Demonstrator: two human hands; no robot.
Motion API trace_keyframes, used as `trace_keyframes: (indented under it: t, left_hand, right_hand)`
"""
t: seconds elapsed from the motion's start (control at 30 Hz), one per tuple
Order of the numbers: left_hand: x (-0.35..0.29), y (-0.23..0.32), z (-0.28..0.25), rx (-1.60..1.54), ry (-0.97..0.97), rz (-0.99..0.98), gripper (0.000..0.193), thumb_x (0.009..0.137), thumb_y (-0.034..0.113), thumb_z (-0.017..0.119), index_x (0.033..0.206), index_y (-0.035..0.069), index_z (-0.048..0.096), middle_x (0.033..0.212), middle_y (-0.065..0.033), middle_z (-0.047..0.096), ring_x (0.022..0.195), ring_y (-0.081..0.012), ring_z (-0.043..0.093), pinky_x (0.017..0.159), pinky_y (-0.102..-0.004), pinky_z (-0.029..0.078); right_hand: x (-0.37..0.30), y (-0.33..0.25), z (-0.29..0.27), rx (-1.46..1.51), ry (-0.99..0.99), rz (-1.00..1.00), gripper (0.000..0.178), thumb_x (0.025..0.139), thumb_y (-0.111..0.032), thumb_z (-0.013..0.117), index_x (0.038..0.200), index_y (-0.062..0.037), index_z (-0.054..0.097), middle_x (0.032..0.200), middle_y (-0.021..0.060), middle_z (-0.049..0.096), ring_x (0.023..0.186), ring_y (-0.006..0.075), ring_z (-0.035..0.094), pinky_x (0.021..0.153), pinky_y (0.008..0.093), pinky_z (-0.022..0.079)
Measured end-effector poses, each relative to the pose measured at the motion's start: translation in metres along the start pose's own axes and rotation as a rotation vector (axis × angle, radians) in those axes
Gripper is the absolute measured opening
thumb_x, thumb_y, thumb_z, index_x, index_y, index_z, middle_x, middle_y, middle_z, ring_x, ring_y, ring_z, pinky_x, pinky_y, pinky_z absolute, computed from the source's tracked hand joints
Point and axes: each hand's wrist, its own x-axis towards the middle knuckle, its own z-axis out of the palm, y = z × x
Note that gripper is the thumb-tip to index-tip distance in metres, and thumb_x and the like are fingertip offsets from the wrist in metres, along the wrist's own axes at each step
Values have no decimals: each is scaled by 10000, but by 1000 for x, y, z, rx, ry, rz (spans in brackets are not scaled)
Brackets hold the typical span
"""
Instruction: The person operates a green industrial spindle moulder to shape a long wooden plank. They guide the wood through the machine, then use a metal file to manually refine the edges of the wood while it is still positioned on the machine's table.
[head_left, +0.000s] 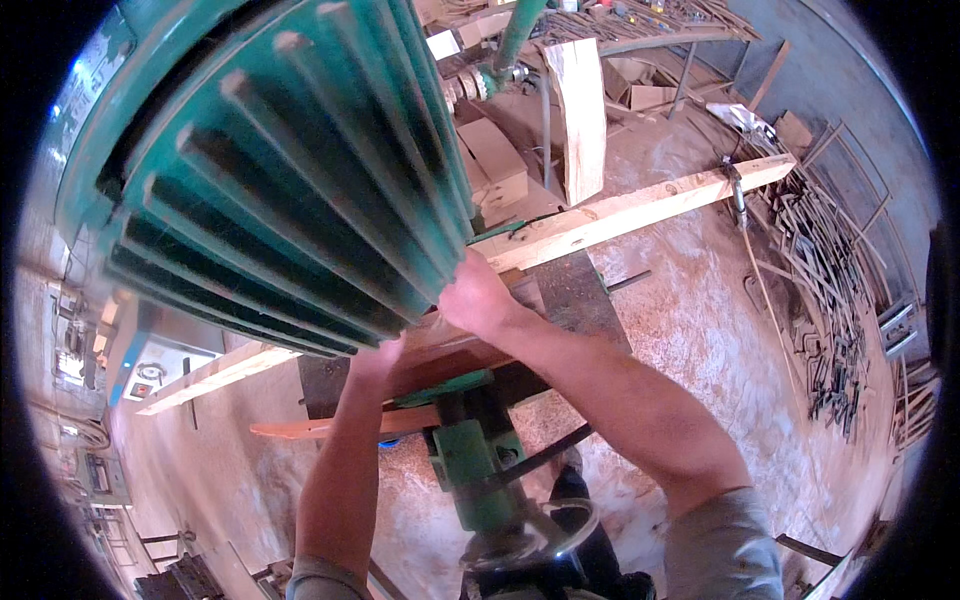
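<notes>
A large green finned motor housing (300, 180) fills the upper left and covers part of both hands. My left hand (378, 358) reaches up to its lower edge, fingers hidden behind it. Further right, my right hand (478, 298) looks closed beside the housing's lower right edge; what it holds, if anything, is hidden. Between my wrists lies a reddish-brown piece of wood (440, 362) on the dark machine table (580, 300). Below that table stands a green machine column (466, 470) with a handwheel (540, 540).
A long pale beam (640, 212) crosses behind the table, a clamp (736, 190) at its right part. An orange-brown board (340, 428) sticks out on the left. Upright stands a pale plank (580, 120). Metal clamps (835, 370) pile along the right wall; a cardboard box (492, 165) sits behind.
</notes>
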Motion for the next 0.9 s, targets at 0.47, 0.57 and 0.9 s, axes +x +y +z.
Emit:
trace_keyframes:
  t: [0.47,0.57,0.9]
  left_hand:
    - [-17,-58,15,654,97,319,195,856,201,556,1000,76,595,950,-43,613,843,-188,571,737,-304,461]
    - [-9,-32,12,48,-50,-38,179,849,171,566,998,75,591,940,-27,607,824,-136,562,716,-277,461]
    - [-7,-6,-11,1,-3,32,197,864,175,548,1001,35,571,932,-47,590,789,-130,548,673,-265,448]
  right_hand:
    - [7,-9,-31,-205,-392,-81,141,808,-115,526,924,-36,537,781,198,595,779,323,597,668,405,463]
    - [-4,-4,-21,-270,-143,-40,140,795,-88,524,919,-35,562,769,170,608,699,289,600,613,370,469]
    - [-1,-18,-37,759,-399,755,146,819,-105,541,930,-10,526,703,92,615,465,73,468,379,191,321]
